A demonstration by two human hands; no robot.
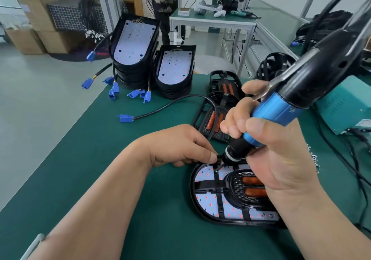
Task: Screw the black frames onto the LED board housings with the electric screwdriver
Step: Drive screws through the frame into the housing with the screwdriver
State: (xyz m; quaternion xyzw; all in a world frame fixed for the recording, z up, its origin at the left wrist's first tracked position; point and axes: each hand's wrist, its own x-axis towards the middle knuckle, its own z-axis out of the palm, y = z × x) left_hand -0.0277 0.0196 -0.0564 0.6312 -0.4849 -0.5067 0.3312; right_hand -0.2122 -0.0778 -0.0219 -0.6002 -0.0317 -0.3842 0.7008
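Two hands engaged: left hand [180, 145] pinched the far rim of the apparently light, rigid LED board housing [193, 197]; right hand [267, 155] clasped the electric screwdriver [281, 111], bit on its black frame [216, 185].

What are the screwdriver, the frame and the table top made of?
Screwdriver: probably metal; its blue barrel has a satin shine. Frame: looks like moulded black plastic, glossy with thin ribs. Table top: likely a rubbery green mat, dull and glare-free.
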